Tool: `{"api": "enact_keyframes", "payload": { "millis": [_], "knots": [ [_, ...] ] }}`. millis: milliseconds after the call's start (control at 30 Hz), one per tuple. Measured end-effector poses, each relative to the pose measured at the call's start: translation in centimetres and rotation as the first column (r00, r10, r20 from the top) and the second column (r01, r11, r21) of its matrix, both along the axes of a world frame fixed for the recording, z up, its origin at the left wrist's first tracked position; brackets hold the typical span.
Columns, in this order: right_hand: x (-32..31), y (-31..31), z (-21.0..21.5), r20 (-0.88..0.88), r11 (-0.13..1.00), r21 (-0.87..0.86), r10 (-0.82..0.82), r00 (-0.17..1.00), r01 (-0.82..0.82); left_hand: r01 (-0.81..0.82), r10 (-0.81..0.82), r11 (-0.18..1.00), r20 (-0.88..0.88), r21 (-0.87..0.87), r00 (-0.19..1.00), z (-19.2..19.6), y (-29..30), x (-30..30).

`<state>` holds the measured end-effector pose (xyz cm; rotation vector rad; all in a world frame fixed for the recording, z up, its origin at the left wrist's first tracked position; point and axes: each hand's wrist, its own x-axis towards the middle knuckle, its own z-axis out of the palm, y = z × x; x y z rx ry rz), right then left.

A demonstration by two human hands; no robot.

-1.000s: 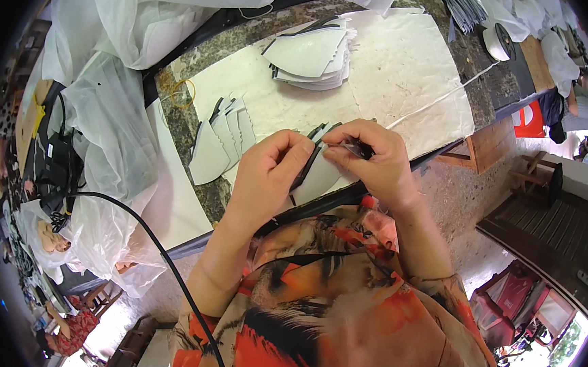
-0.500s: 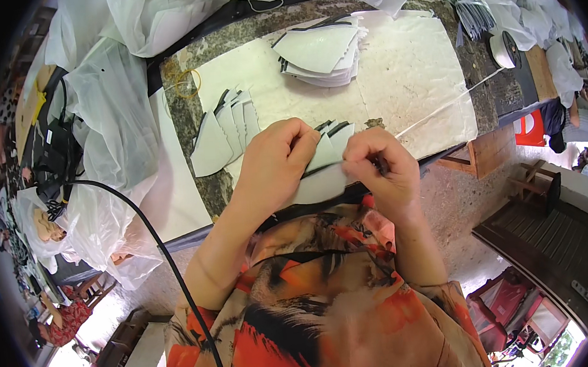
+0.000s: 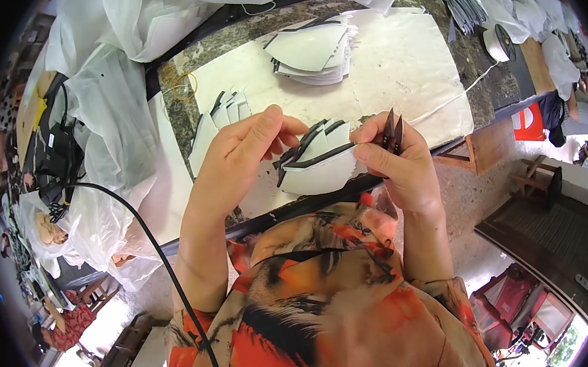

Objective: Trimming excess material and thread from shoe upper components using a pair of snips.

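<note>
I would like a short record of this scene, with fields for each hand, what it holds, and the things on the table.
Left hand: left hand grips the fanned bundle of white flat pieces with dark edges at its left end, above the table edge.
Right hand: right hand pinches the bundle's right end and also holds small dark thread snips, tips pointing up.
Table: stone-topped table covered by a white sheet.
On the table: a stack of white pieces at the far side; a fanned row of white pieces to the left.
Left of the table: translucent plastic bags and a black cable.
</note>
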<state>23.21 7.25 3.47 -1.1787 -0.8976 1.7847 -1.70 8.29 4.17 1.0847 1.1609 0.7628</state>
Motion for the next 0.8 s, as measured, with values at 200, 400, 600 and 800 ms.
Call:
{"api": "enact_keyframes", "payload": {
  "millis": [200,400,600,800],
  "knots": [
    [-0.3,0.4,-0.3,-0.010,1.000,-0.015,-0.010,1.000,0.009,0.164,-0.170,0.970,-0.023,-0.179,0.985,0.5,-1.6,-0.3],
    [-0.4,0.7,-0.7,0.012,0.999,-0.040,-0.010,1.000,0.010,0.097,-0.077,0.966,0.095,-0.238,0.993,-0.1,-2.2,-0.2],
    [0.0,0.8,-0.8,0.032,0.999,-0.047,-0.026,0.999,0.028,0.008,0.026,0.988,0.216,-0.153,0.976,-0.7,-1.8,-1.6],
    [-1.4,1.2,0.6,0.127,0.982,0.003,0.188,0.974,-0.190,0.190,-0.192,0.981,-0.218,-0.030,0.957,1.3,-0.7,2.0]
  ]
}}
